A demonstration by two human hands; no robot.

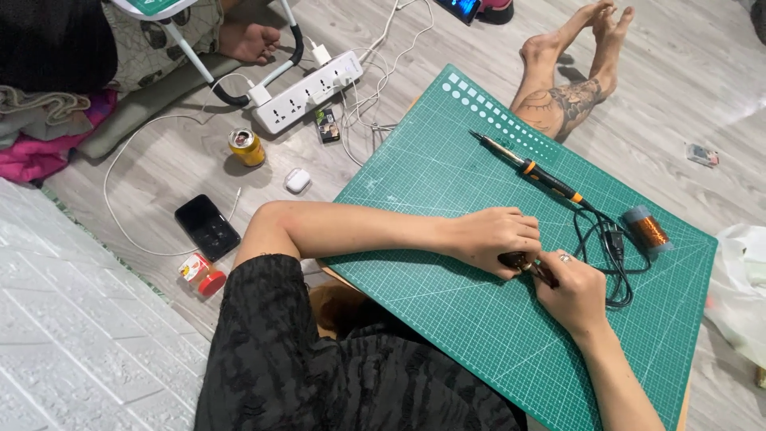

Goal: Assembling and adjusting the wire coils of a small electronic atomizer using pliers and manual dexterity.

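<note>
Green cutting mat point(447, 183), small dark part point(515, 259) between hands.

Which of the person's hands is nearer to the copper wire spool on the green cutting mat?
Right. The right hand lies just below and to the left of the copper wire spool, apart from it. The left hand is farther left, beyond the right hand.

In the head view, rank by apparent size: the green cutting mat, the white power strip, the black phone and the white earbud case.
1. green cutting mat
2. white power strip
3. black phone
4. white earbud case
All lie on the floor at similar range, so the order looks reliable.
</note>
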